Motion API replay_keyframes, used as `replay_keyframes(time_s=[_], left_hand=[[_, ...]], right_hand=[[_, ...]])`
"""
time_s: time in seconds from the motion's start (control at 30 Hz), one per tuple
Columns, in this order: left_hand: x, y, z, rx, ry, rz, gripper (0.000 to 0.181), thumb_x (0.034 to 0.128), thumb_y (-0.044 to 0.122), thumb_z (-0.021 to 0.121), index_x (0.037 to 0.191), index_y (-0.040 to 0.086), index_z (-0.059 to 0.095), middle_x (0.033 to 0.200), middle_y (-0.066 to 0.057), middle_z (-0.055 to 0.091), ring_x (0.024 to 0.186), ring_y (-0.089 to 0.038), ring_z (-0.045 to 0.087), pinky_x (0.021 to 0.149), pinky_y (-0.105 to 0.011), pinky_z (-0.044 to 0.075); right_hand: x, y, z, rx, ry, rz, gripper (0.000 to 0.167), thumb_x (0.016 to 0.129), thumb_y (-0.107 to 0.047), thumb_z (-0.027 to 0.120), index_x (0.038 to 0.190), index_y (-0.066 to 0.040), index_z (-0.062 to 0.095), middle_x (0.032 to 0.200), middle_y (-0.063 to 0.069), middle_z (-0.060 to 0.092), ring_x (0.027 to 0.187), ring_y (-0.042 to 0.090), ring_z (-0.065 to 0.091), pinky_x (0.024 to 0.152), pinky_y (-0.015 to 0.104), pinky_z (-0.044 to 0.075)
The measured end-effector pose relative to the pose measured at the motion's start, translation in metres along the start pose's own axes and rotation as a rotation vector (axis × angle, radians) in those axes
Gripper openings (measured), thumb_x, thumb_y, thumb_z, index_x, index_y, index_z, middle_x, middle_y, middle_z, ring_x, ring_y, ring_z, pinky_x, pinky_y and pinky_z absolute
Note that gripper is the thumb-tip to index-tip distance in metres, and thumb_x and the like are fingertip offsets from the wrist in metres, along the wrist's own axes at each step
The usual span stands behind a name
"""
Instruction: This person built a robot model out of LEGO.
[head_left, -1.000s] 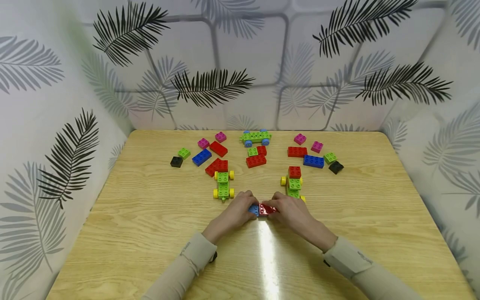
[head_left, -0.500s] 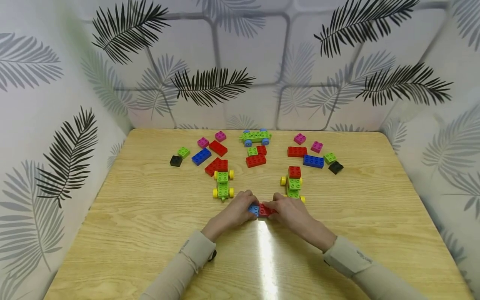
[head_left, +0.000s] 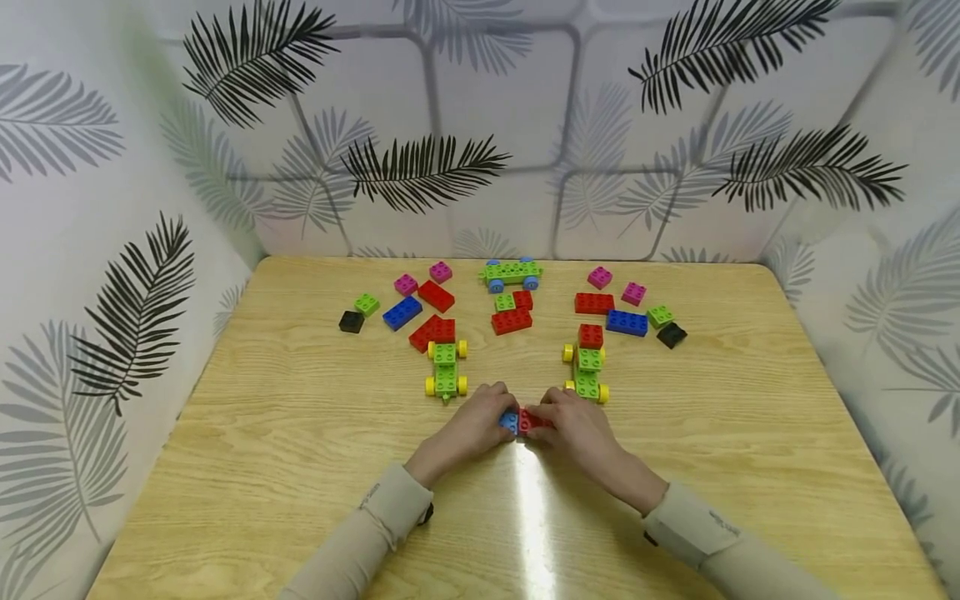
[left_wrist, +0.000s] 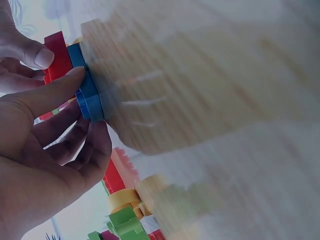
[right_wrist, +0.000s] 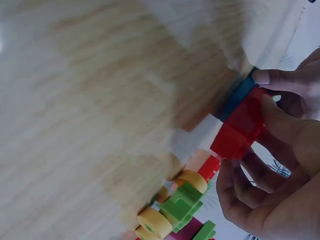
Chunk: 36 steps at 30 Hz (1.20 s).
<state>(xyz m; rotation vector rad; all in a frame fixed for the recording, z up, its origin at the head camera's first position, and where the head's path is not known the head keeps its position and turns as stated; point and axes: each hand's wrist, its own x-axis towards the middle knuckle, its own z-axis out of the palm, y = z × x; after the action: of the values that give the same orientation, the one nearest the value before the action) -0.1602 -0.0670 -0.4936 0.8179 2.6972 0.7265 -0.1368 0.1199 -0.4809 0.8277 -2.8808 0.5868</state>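
Green car (head_left: 588, 361), right of frame centre, has shifted slightly upward; left hand (head_left: 477, 418) pinches blue brick (left_wrist: 92, 95), right hand (head_left: 583, 421) pinches red brick (right_wrist: 232, 139): press squarely, evenly.

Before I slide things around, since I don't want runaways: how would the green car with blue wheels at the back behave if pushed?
Pushed lengthwise, the green car would probably roll, since blue wheels flank it. It seems unlikely to tip, being long and low with nothing stacked on it. It looks moulded, so probably stiff.
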Motion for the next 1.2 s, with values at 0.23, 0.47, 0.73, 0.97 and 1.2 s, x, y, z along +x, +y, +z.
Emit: replay_keyframes(time_s=[0.23,0.47,0.73,0.97,1.2], left_hand=[[-0.004,0.001,-0.005,0.037,-0.026,-0.016,0.03,0.0845,0.015,0.075,0.112,0.006,0.066,0.106,-0.004,0.057,0.096,-0.019,0.051,0.082,-0.027,0.046],[-0.018,0.003,-0.063,-0.187,0.121,0.0,0.021,0.0945,0.016,0.063,0.113,0.006,0.066,0.109,-0.005,0.062,0.099,-0.02,0.058,0.083,-0.034,0.05],[-0.028,-0.054,-0.108,-0.184,0.479,-0.212,0.017,0.0949,0.009,0.06,0.109,0.001,0.066,0.103,-0.011,0.063,0.094,-0.025,0.058,0.078,-0.039,0.05],[-0.009,-0.1,-0.094,-0.082,0.36,-0.344,0.028,0.0952,0.01,0.06,0.12,-0.003,0.061,0.112,-0.019,0.06,0.103,-0.033,0.058,0.087,-0.044,0.049],[0.021,-0.116,-0.092,-0.011,0.287,-0.362,0.029,0.0966,0.019,0.06,0.12,0.001,0.061,0.109,-0.016,0.06,0.098,-0.029,0.058,0.081,-0.041,0.05]], right_hand=[[0.001,0.003,0.002,0.012,0.005,-0.009,0.027,0.075,-0.022,0.082,0.1,-0.012,0.077,0.084,-0.001,0.061,0.072,0.013,0.054,0.058,0.024,0.044],[0.0,0.003,0.003,0.003,-0.002,-0.001,0.03,0.076,-0.024,0.082,0.102,-0.013,0.077,0.085,-0.001,0.061,0.071,0.012,0.053,0.056,0.023,0.043],[-0.001,0.003,0.002,0.047,-0.016,0.039,0.03,0.077,-0.025,0.081,0.105,-0.013,0.077,0.088,-0.002,0.062,0.076,0.013,0.054,0.061,0.025,0.044],[-0.002,0.003,0.004,0.058,-0.057,0.081,0.031,0.079,-0.025,0.079,0.108,-0.014,0.075,0.089,-0.002,0.06,0.079,0.012,0.052,0.064,0.025,0.044],[-0.002,0.004,0.004,0.052,-0.025,0.068,0.033,0.078,-0.026,0.08,0.109,-0.014,0.075,0.088,-0.002,0.06,0.076,0.011,0.051,0.062,0.023,0.042]])
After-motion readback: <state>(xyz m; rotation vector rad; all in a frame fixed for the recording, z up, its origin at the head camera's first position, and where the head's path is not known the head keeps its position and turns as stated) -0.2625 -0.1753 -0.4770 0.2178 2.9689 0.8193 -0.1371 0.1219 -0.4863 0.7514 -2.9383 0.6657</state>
